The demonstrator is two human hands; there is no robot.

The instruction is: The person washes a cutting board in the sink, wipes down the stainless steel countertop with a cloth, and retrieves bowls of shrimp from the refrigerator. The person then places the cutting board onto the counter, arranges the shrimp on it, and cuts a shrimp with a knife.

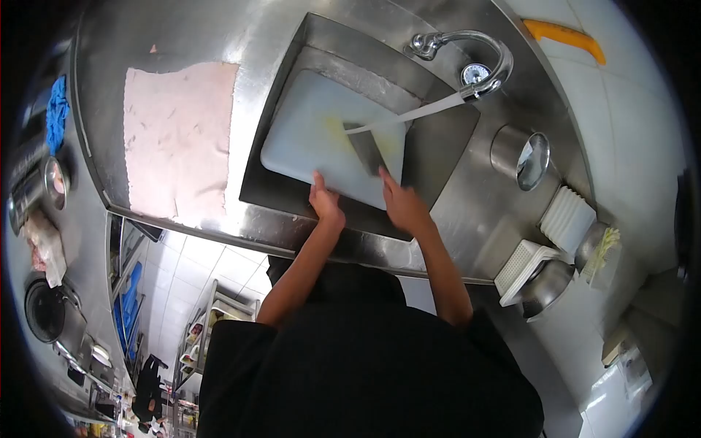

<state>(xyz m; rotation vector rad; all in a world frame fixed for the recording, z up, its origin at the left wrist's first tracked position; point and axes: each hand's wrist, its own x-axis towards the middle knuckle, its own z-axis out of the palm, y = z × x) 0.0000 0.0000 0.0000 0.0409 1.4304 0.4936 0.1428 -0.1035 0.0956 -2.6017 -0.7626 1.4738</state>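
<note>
While water (431, 112) runs onto the cutting board (310, 135) in the sink (445, 150), left hand (326, 202) grips the board's edge, right hand (404, 204) a cleaver (366, 153); step apparently scraping; next stroke needs steady support.

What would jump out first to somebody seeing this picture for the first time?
Probably the large, whitish rectangular cutting board in the grey steel sink, where the right hand holds a broad grey metal blade over it and water streams from the curved chrome faucet. Next, the pale-pink, rectangular cloth-like sheet spread on the steel counter left of the sink. A bright orange curved object stands out against the white tiles at upper right.
</note>
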